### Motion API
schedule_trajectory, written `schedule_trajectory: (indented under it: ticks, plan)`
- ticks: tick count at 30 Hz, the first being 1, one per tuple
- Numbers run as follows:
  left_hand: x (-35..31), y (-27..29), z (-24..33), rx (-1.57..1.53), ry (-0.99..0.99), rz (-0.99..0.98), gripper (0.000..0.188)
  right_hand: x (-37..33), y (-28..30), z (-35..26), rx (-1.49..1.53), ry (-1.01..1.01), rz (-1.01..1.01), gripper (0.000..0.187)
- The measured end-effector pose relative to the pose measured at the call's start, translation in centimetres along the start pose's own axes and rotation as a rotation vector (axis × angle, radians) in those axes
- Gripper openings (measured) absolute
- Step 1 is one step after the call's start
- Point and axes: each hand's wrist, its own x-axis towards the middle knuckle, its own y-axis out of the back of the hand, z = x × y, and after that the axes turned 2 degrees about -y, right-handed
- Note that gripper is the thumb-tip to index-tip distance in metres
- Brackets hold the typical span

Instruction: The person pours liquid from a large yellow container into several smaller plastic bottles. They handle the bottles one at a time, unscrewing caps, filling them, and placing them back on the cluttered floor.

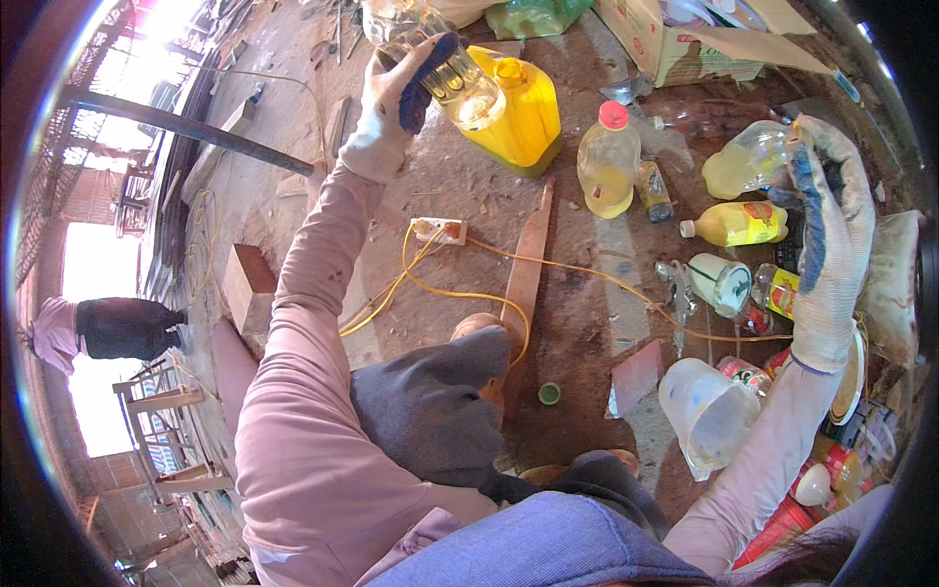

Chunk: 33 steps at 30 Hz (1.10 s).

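My left hand, in a white glove with blue coating, is closed round a clear plastic bottle with pale yellow liquid in it. That bottle is tilted beside and partly in front of a yellow plastic jug on the floor. Out to the right, my gloved right hand has its thumb and fingers closed at one end of a clear, bulging bottle. Between the two hands stands a clear bottle with a pink cap, with some yellowish liquid inside. Next to it lies a small dark-ended bottle.
A yellow bottle, a white tub and a translucent bucket sit near my right arm. A yellow cable runs from a white power strip past a wooden plank. A cardboard box is far right; a person stands far left.
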Motion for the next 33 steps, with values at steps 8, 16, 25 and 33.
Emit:
schedule_trajectory:
  ticks: [8,16,25,33]
  plan:
    - [-4.4,-7.7,-2.4,0.312,0.160,-0.316,0.057,-0.3,-4.4,0.1,-0.142,0.337,-0.192,0.033]
    - [-7.1,-11.0,-4.2,0.543,0.050,-0.600,0.071,-1.9,-6.9,0.3,-0.046,0.126,-0.341,0.028]
    - [-7.3,-11.6,-2.9,0.443,0.128,-0.960,0.074,-5.9,-5.9,1.6,-0.373,0.619,-0.386,0.022]
    - [-10.3,-10.3,-4.5,0.443,0.366,-1.316,0.077,-13.4,-5.7,4.7,-0.443,0.642,-0.373,0.023]
